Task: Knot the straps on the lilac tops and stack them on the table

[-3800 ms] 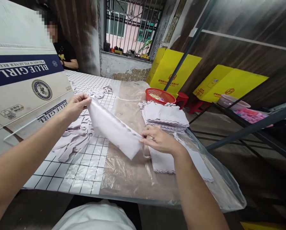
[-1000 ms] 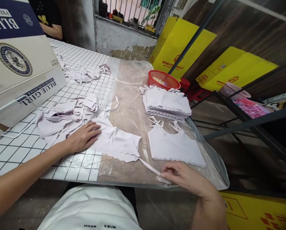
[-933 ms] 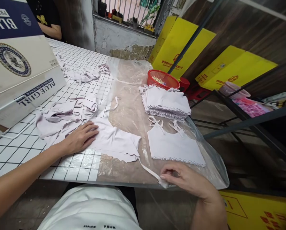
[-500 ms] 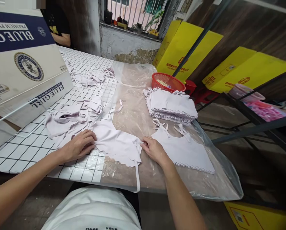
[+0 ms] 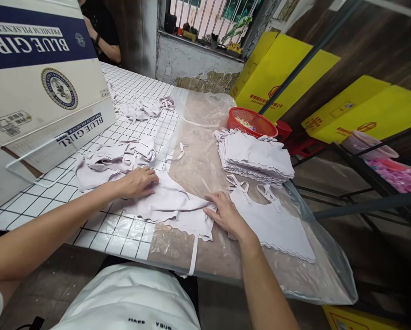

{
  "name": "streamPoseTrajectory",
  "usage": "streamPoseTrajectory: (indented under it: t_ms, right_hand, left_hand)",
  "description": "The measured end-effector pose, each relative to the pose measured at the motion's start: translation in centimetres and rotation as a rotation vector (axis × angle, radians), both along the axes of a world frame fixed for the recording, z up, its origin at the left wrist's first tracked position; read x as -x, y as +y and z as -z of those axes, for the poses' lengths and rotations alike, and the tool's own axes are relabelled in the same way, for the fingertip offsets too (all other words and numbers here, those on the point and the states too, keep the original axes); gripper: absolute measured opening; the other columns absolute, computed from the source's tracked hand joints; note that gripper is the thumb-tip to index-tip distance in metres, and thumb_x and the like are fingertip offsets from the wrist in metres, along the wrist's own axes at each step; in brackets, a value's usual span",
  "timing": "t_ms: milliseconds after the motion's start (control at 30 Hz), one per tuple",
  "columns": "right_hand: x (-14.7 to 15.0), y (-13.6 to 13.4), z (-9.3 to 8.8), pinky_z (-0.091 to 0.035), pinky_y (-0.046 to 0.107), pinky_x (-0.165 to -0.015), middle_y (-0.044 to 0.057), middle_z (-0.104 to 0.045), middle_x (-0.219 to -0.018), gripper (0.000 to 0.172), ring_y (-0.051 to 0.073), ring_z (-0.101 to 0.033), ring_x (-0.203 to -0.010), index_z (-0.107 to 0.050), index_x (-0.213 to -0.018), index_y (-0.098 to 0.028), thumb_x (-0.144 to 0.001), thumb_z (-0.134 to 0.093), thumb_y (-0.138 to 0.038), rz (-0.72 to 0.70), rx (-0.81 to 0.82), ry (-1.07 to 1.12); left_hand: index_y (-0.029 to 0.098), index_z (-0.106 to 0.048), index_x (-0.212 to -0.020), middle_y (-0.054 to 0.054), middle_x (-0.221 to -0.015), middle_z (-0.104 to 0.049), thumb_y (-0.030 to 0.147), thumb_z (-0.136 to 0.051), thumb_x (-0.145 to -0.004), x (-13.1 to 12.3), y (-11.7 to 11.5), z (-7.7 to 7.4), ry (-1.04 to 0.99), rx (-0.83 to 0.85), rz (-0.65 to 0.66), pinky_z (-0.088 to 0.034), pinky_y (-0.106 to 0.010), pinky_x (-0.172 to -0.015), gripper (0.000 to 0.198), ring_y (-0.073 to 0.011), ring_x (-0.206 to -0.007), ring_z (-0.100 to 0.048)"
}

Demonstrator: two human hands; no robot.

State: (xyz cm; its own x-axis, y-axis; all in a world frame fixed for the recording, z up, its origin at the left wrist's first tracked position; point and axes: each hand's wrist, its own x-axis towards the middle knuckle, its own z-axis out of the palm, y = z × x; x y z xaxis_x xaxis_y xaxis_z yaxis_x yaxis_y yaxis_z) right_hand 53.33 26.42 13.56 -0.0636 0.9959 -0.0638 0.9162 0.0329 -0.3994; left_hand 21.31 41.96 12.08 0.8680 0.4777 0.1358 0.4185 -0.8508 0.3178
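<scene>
A pale lilac garment (image 5: 178, 204) lies creased on the table in front of me, one strap hanging down to the front edge. My left hand (image 5: 140, 182) rests on its upper left part, fingers curled together on the cloth. On its right end is my right hand (image 5: 222, 211), fingers a little apart, with the thumb on the fabric. Right of that hand, a second garment (image 5: 274, 224) lies flat with two looped straps. Behind it is a stack of folded garments (image 5: 257, 153). A crumpled pile of the same cloth (image 5: 102, 162) sits behind my left forearm.
A large carton (image 5: 47, 91) stands at the left. A red basket (image 5: 252, 121) sits behind the stack. More crumpled pieces (image 5: 143, 109) lie at the back. A person's arm (image 5: 109, 48) shows beyond the table. A metal rack (image 5: 363, 204) and yellow boxes (image 5: 284, 68) are at the right.
My left hand has moved up and right over the garment. My right hand has shifted onto its right end, fingers more spread. The garment's right upper edge looks more folded. The view has shifted slightly.
</scene>
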Motion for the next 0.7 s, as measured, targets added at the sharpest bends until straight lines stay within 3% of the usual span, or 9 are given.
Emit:
streamPoseTrajectory:
  t_ms: [100,167,233,333,433,567,633,700]
  right_hand:
    - [-0.4,0.8,-0.2,-0.045,0.039,-0.088,0.008,-0.061,-0.103,0.013,0.024,-0.055,-0.102,-0.065,-0.097,-0.021,-0.09,-0.055,-0.026,-0.039,0.048,-0.021]
    - [-0.9,1.3,-0.6,-0.044,0.036,-0.083,0.006,-0.062,-0.093,0.012,0.022,-0.056,-0.094,-0.062,-0.086,-0.021,-0.092,-0.053,-0.026,-0.074,0.035,0.007]
    - [-1.2,1.7,-1.2,-0.044,0.034,-0.081,0.006,-0.061,-0.089,0.015,0.022,-0.057,-0.091,-0.059,-0.083,-0.021,-0.093,-0.052,-0.028,-0.079,-0.005,0.04]
    - [-1.1,1.6,-1.9,-0.045,0.037,-0.083,0.008,-0.062,-0.098,0.01,0.024,-0.058,-0.095,-0.059,-0.088,-0.021,-0.092,-0.052,-0.028,0.028,-0.098,0.011]
    - [-0.5,-0.3,-2.1,-0.045,0.04,-0.087,0.009,-0.061,-0.108,0.011,0.026,-0.058,-0.101,-0.059,-0.099,-0.022,-0.09,-0.056,-0.027,0.087,-0.144,-0.018]
    - [0.6,-4.6,-1.2,-0.048,0.037,-0.085,0.007,-0.061,-0.106,0.024,0.024,-0.059,-0.1,-0.057,-0.106,-0.024,-0.087,-0.066,-0.034,-0.013,-0.084,0.045]
    - [1.1,-6.3,-0.5,-0.047,0.036,-0.082,0.007,-0.062,-0.103,0.019,0.024,-0.06,-0.098,-0.058,-0.102,-0.024,-0.087,-0.066,-0.031,-0.026,-0.073,0.014]
    - [1.4,-7.4,0.0,-0.044,0.036,-0.08,0.006,-0.064,-0.097,0.003,0.023,-0.061,-0.093,-0.059,-0.094,-0.023,-0.091,-0.06,-0.023,-0.017,-0.072,-0.039]
  left_hand:
    - [0.019,-0.06,-0.079,-0.005,-0.078,-0.065,0.023,-0.054,-0.082,-0.4,1.3,-1.1,0.107,0.047,0.036,-0.044,-0.035,-0.077,0.007,-0.0208,-0.078,-0.057]
    - [0.019,-0.06,-0.076,-0.004,-0.077,-0.065,0.023,-0.053,-0.082,0.2,1.9,-2.3,0.12,0.128,0.054,-0.045,-0.032,-0.073,0.009,-0.0193,-0.075,-0.057]
    - [0.019,-0.061,-0.08,-0.004,-0.082,-0.065,0.026,-0.053,-0.085,1.1,2.4,-3.4,0.086,0.172,0.038,-0.046,-0.029,-0.069,0.012,-0.0182,-0.075,-0.058]
    - [0.016,-0.062,-0.09,-0.005,-0.092,-0.063,0.029,-0.048,-0.091,2.3,2.5,-3.9,-0.009,0.07,-0.06,-0.047,-0.031,-0.071,0.019,-0.0185,-0.08,-0.057]
    - [0.013,-0.059,-0.101,-0.009,-0.1,-0.059,0.035,-0.043,-0.096,3.3,0.7,-2.9,-0.086,-0.039,-0.143,-0.046,-0.035,-0.074,0.027,-0.0205,-0.084,-0.055]
    - [0.018,-0.059,-0.103,-0.009,-0.102,-0.061,0.049,-0.057,-0.091,4.5,-3.6,-0.2,-0.099,-0.074,-0.026,-0.046,-0.036,-0.074,0.033,-0.0242,-0.089,-0.058]
    - [0.021,-0.06,-0.103,-0.008,-0.102,-0.062,0.042,-0.055,-0.093,5.3,-5.2,0.8,-0.099,-0.067,0.033,-0.045,-0.036,-0.074,0.024,-0.0242,-0.09,-0.058]
    - [0.022,-0.061,-0.099,-0.007,-0.097,-0.064,0.03,-0.047,-0.097,6.0,-5.8,1.4,-0.137,-0.05,0.051,-0.045,-0.035,-0.074,0.016,-0.0221,-0.086,-0.058]
